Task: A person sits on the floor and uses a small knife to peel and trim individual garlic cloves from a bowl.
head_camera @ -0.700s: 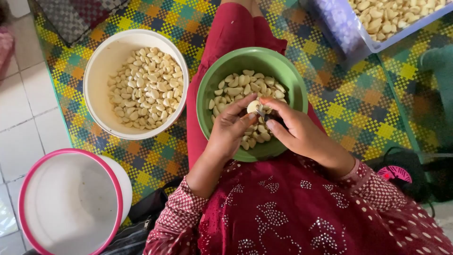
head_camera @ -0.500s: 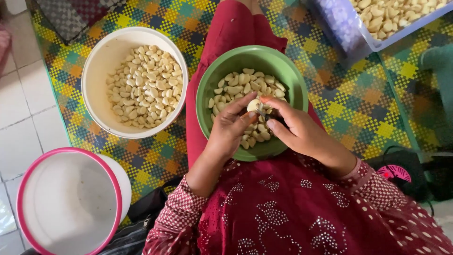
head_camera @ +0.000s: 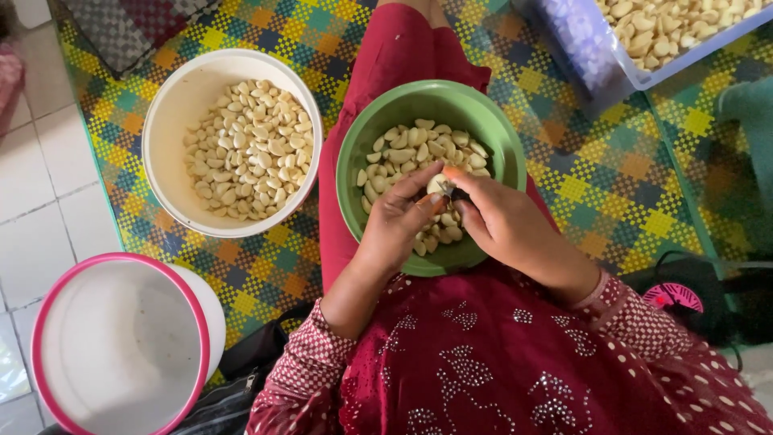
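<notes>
A green bowl (head_camera: 491, 137) of garlic cloves rests on my lap over red cloth. Above the bowl, my left hand (head_camera: 398, 221) pinches one garlic clove (head_camera: 436, 184) between thumb and fingers. My right hand (head_camera: 503, 221) meets it from the right, holding a small dark blade (head_camera: 459, 194) against the clove. Both hands touch the same clove. A white bowl (head_camera: 173, 101) at the left holds many peeled cloves.
A white bucket with a pink rim (head_camera: 121, 346) stands at the lower left on white floor tiles. A lavender crate (head_camera: 612, 56) of garlic sits at the top right. A checked mat (head_camera: 612, 185) covers the floor. A dark bag (head_camera: 692, 294) lies at the right.
Both hands stay over the green bowl on the same clove; the fingers have shifted slightly around it.
</notes>
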